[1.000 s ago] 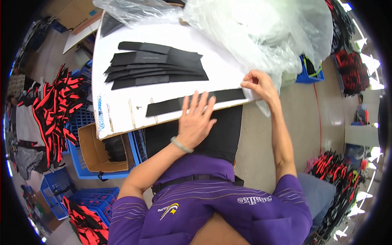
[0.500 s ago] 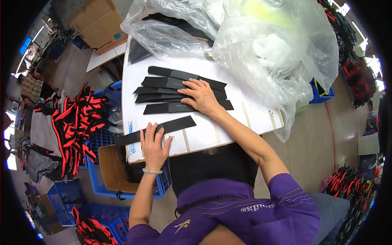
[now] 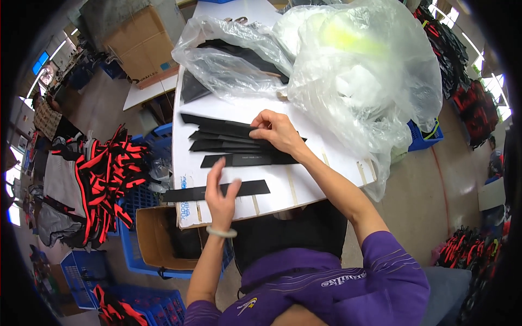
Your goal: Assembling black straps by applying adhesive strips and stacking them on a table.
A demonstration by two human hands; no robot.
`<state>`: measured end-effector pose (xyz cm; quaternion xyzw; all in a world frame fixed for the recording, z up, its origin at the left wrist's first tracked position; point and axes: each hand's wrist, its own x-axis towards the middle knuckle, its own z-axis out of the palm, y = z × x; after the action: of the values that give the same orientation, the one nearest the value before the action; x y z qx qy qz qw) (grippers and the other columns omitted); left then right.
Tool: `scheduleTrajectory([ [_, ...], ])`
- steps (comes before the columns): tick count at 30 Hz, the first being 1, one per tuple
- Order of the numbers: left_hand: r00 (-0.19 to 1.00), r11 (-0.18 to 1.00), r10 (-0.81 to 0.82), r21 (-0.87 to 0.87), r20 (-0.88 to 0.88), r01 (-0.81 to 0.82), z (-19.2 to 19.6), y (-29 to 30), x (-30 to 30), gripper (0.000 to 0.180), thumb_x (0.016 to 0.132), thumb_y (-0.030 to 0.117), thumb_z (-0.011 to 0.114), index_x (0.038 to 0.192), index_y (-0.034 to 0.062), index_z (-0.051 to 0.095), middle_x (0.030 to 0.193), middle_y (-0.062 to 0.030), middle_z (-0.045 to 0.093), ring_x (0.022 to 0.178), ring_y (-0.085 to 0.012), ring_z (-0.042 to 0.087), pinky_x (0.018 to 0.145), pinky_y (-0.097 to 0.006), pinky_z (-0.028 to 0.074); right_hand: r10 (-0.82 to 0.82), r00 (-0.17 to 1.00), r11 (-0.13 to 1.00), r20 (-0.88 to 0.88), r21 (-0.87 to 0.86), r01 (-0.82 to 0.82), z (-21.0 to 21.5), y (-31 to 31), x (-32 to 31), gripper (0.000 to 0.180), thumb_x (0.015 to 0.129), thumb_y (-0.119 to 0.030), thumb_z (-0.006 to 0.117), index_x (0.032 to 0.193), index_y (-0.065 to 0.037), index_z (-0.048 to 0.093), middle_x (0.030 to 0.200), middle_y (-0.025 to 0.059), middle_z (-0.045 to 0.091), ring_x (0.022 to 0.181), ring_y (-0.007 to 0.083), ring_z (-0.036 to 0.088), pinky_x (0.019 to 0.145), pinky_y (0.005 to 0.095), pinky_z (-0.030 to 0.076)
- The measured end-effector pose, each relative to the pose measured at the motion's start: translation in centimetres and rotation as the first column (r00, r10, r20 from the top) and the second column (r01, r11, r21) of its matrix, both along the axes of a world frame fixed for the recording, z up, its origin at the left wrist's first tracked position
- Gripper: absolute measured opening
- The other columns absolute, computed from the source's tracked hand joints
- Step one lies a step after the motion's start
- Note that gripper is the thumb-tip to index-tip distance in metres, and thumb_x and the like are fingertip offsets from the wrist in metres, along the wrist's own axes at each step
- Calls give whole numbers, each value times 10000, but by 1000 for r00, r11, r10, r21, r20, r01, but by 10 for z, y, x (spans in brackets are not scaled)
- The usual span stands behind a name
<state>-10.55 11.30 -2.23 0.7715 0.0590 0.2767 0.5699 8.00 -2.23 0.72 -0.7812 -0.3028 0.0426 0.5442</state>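
Several flat black fabric strips lie overlapped in a loose fan on the white tabletop (image 3: pixel 321 187). At the far side of the fan, my right hand (image 3: pixel 277 132) pinches a black strip (image 3: pixel 215 123) between thumb and fingers; its left end is slightly blurred. A nearer strip of the fan (image 3: pixel 244 159) carries a small grey printed section. Closer to me, a single black strip (image 3: pixel 187 194) lies apart along the front left, its left end past the table edge. Over that strip is my left hand (image 3: pixel 221 204), thumb and fingers spread, holding nothing.
Large clear plastic bags (image 3: pixel 353 92) cover the table's right and back; another bag (image 3: pixel 231 65) holds black material. Below the left edge, an open cardboard box (image 3: pixel 149 239) sits in a blue crate (image 3: pixel 130 255). Red-and-black pieces (image 3: pixel 106 185) are heaped at left.
My right hand has gone from lying flat on the fan to pinching the far strip, which has shifted left. My left hand has risen off the single strip. The whole view has shifted a little.
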Motion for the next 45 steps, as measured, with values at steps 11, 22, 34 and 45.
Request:
scheduleTrajectory([
  [11,908,659,-251,-628,335,414,42,-92,70,234,950,135,565,1017,-81,623,998,-213,671,957,-339,661,896,-424,524,36,944,990,-329,140,11,22,-105,-77,187,817,-178,734,774,-12,661,651,-28,576,591,29,461,527,210,362],
  [22,893,186,-353,-915,278,358,35,-109,90,360,1005,346,455,878,15,512,720,-46,446,642,-176,458,773,-394,499,-187,972,971,140,175,161,-12,-132,-91,208,784,-53,727,949,19,625,814,98,645,691,155,613,619,280,487],
  [34,807,283,-460,-801,370,528,46,-144,110,359,936,311,597,1048,-30,578,1034,-145,614,1036,-277,584,998,-451,442,-244,964,910,-102,320,264,0,-154,-90,328,726,-104,809,969,33,635,823,62,671,728,96,611,663,244,494],
  [45,982,407,-185,-907,33,107,28,-131,107,435,951,397,560,649,109,433,541,-46,463,494,-202,517,705,-454,535,-559,820,829,127,53,557,21,-185,10,142,779,-131,717,793,5,680,687,82,673,632,203,635,602,332,495],
])
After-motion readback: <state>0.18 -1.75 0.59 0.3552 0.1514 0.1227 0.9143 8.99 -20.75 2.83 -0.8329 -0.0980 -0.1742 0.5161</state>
